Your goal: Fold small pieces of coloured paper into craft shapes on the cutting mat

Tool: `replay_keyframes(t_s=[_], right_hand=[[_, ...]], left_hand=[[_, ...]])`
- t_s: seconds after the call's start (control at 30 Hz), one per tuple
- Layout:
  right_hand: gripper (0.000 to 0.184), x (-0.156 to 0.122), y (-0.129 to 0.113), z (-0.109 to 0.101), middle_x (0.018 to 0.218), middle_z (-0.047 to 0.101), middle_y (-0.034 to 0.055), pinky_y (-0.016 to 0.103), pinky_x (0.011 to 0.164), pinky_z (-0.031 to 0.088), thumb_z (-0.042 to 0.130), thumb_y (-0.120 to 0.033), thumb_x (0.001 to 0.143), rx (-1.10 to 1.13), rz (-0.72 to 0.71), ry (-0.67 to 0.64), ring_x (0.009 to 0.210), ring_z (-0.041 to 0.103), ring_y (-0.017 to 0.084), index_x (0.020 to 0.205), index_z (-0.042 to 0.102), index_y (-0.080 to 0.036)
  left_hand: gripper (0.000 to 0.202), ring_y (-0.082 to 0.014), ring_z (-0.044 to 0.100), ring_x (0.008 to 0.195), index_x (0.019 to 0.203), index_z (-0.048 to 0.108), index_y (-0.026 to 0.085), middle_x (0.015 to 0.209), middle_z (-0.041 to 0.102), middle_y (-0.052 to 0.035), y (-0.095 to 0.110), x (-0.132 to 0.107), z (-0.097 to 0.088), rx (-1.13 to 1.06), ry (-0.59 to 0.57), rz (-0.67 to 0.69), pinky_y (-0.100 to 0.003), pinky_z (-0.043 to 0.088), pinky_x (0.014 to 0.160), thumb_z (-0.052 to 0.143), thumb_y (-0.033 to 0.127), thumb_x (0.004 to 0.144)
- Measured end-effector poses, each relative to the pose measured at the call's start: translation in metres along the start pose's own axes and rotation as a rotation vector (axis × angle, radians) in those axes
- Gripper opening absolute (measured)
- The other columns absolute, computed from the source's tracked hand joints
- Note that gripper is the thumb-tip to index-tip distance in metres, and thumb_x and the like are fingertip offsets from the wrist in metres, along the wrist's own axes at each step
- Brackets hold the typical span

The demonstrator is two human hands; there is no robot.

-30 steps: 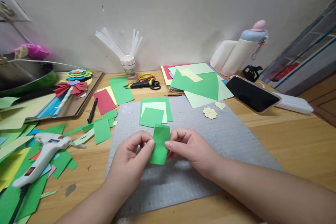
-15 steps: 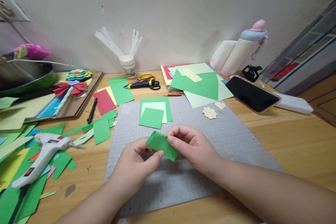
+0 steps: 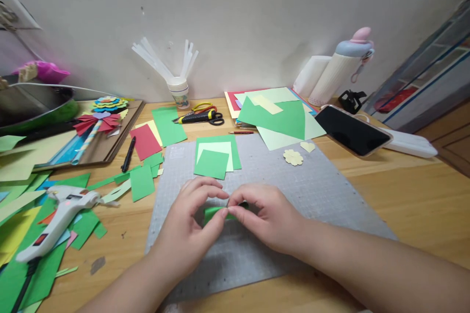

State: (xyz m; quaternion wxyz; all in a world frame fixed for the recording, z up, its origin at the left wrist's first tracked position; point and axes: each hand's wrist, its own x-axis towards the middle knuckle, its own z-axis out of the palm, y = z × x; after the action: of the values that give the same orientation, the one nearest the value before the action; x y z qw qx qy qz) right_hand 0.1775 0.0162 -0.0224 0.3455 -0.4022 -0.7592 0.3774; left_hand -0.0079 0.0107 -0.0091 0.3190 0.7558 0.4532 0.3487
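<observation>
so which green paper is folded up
The small green piece pinched between left hand and right hand; the green square behind lies flat on the mat.

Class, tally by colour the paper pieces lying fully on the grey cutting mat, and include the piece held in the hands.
Green: 3 (folded strip pinched by left hand and right hand; top square; bottom sheet)
Pale green: 1 (middle sheet)
Pale yellow: 2 (flower; heart)
Total: 6

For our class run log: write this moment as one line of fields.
left hand: pinching folded green paper | right hand: pinching its other end | beneath: grey cutting mat | left of mat: glue gun
</observation>
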Motion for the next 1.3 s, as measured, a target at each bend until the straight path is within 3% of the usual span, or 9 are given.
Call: replay_keyframes(t_s=[0.23, 0.43, 0.73, 0.83, 0.9, 0.97, 1.07, 1.13, 1.3], right_hand=[[0.008, -0.001, 0.000, -0.002, 0.080, 0.066, 0.0011, 0.025, 0.068, 0.042, 0.054, -0.020, 0.087, -0.115, -0.055, -0.071, 0.075, 0.059, 0.014, 0.082, 0.060, -0.020], [0.008, 0.000, -0.003, -0.001, 0.078, 0.065, 0.0017, 0.027, 0.067, 0.041, 0.053, -0.019, 0.085, -0.180, -0.074, -0.112, 0.073, 0.057, 0.015, 0.080, 0.059, -0.020], [0.010, 0.001, -0.005, -0.006, 0.074, 0.063, 0.0015, 0.026, 0.061, 0.040, 0.054, -0.022, 0.085, -0.107, 0.006, -0.028, 0.067, 0.056, 0.014, 0.076, 0.059, -0.019], [0.011, 0.003, -0.005, -0.009, 0.073, 0.063, 0.0011, 0.026, 0.061, 0.042, 0.054, -0.020, 0.084, -0.057, 0.059, 0.024, 0.067, 0.057, 0.014, 0.074, 0.058, -0.019], [0.012, 0.004, -0.006, -0.009, 0.072, 0.063, 0.0009, 0.026, 0.062, 0.043, 0.054, -0.021, 0.084, -0.001, 0.089, 0.042, 0.068, 0.057, 0.015, 0.072, 0.057, -0.019], [0.012, 0.005, -0.006, -0.008, 0.072, 0.063, 0.0009, 0.026, 0.062, 0.044, 0.055, -0.022, 0.084, 0.055, 0.115, 0.031, 0.068, 0.057, 0.015, 0.072, 0.057, -0.020], [0.011, 0.004, -0.006, -0.005, 0.073, 0.063, 0.0010, 0.026, 0.064, 0.045, 0.055, -0.023, 0.084, 0.113, 0.117, 0.002, 0.069, 0.057, 0.015, 0.073, 0.058, -0.020], [0.011, 0.002, -0.005, -0.004, 0.074, 0.063, 0.0011, 0.027, 0.065, 0.045, 0.055, -0.023, 0.084, 0.131, 0.097, -0.014, 0.070, 0.057, 0.015, 0.075, 0.059, -0.020], [0.010, 0.003, -0.004, -0.006, 0.074, 0.063, 0.0012, 0.027, 0.066, 0.045, 0.055, -0.024, 0.085, 0.090, 0.064, -0.017, 0.070, 0.057, 0.015, 0.076, 0.058, -0.019]], left_hand=[[0.009, -0.0201, 0.055, 0.098, 0.085, 0.062, 0.023, 0.096, 0.061, -0.0029, 0.000, 0.005, -0.007, 0.119, -0.099, 0.042, -0.035, 0.041, 0.085, 0.055, 0.017, 0.083], [0.011, -0.0183, 0.058, 0.086, 0.075, 0.058, 0.022, 0.084, 0.064, 0.0015, 0.001, 0.008, -0.011, 0.324, -0.140, 0.175, -0.034, 0.035, 0.081, 0.058, 0.011, 0.077], [0.008, -0.0197, 0.061, 0.082, 0.071, 0.059, 0.022, 0.081, 0.067, 0.0010, 0.002, 0.009, -0.019, 0.474, 0.057, 0.180, -0.035, 0.034, 0.080, 0.058, 0.014, 0.074], [0.007, -0.0221, 0.060, 0.084, 0.070, 0.057, 0.021, 0.081, 0.067, -0.0009, -0.003, 0.013, -0.027, 0.488, 0.218, 0.077, -0.037, 0.036, 0.082, 0.057, 0.017, 0.075], [0.007, -0.0228, 0.060, 0.088, 0.072, 0.057, 0.021, 0.085, 0.066, -0.0022, -0.005, 0.014, -0.029, 0.365, 0.281, -0.022, -0.036, 0.039, 0.083, 0.055, 0.020, 0.079], [0.006, -0.0229, 0.058, 0.097, 0.084, 0.059, 0.022, 0.095, 0.065, -0.0033, -0.005, 0.014, -0.027, 0.156, 0.220, -0.096, -0.035, 0.041, 0.085, 0.055, 0.026, 0.082], [0.022, -0.0233, 0.055, 0.105, 0.100, 0.059, 0.024, 0.104, 0.064, -0.0045, -0.002, 0.010, -0.019, -0.034, 0.009, -0.103, -0.035, 0.041, 0.089, 0.062, 0.030, 0.080], [0.008, -0.0224, 0.058, 0.097, 0.087, 0.063, 0.023, 0.094, 0.066, -0.0040, -0.001, 0.007, -0.013, -0.036, -0.093, -0.058, -0.036, 0.041, 0.088, 0.061, 0.028, 0.082], [0.012, -0.0199, 0.059, 0.080, 0.074, 0.061, 0.021, 0.077, 0.064, -0.0022, 0.000, 0.007, -0.012, -0.026, -0.055, -0.022, -0.035, 0.042, 0.079, 0.057, 0.025, 0.085]])
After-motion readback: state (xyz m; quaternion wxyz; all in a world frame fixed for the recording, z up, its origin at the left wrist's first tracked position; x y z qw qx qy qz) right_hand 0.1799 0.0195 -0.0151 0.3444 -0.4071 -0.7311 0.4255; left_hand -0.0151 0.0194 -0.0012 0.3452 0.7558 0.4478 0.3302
